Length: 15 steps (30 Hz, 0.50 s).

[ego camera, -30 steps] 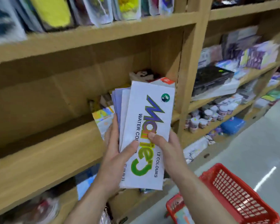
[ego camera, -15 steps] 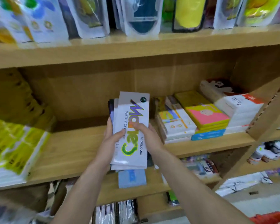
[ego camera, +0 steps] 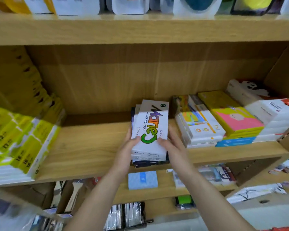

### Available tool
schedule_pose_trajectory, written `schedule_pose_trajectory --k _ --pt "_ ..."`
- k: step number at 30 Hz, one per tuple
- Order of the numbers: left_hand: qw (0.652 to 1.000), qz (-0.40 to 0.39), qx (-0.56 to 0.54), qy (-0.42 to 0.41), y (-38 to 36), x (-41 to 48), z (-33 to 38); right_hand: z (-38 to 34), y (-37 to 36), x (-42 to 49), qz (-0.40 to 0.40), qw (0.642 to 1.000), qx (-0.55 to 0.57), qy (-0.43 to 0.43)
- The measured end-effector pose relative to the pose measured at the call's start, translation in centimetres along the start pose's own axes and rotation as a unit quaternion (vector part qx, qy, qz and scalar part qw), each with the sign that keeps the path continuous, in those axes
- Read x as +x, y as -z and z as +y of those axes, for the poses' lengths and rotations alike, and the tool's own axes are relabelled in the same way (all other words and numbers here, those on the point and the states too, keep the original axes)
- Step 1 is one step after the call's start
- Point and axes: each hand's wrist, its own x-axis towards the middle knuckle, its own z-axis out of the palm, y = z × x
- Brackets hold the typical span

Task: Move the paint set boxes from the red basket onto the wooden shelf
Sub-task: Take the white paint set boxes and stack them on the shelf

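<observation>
A small stack of white watercolour paint set boxes [ego camera: 150, 129] lies flat over the wooden shelf [ego camera: 90, 147], near its front edge, with the top box showing a multicoloured logo. My left hand [ego camera: 126, 148] grips the stack's left side. On the right side, my right hand [ego camera: 171, 145] holds the stack. Whether the bottom box rests on the board I cannot tell. A sliver of the red basket [ego camera: 284, 229] shows at the bottom right corner.
Yellow-and-white boxes [ego camera: 18, 140] are piled at the shelf's left. Stacks of coloured boxes [ego camera: 223, 120] fill the right. Bare board lies between them. Packets hang along the upper shelf [ego camera: 140, 29]. A blue box [ego camera: 143, 180] sits on the lower shelf.
The view swung left from the basket to face the shelf bay. Both hands carried the stack forward and lowered it from upright to lying flat over the shelf.
</observation>
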Motion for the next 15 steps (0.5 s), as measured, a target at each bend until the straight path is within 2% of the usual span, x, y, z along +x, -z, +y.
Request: schedule_pose_trajectory --k 7,15 --pt "0.999 0.002 0.004 -0.034 -3.4 2.1 0.5 -0.4 0.7 4.6 -0.028 0.999 -0.013 0.043" --pt "0.995 0.015 0.066 -0.067 -3.9 3.0 2.5 -1.4 1.6 7.3 -0.062 0.998 -0.033 0.006"
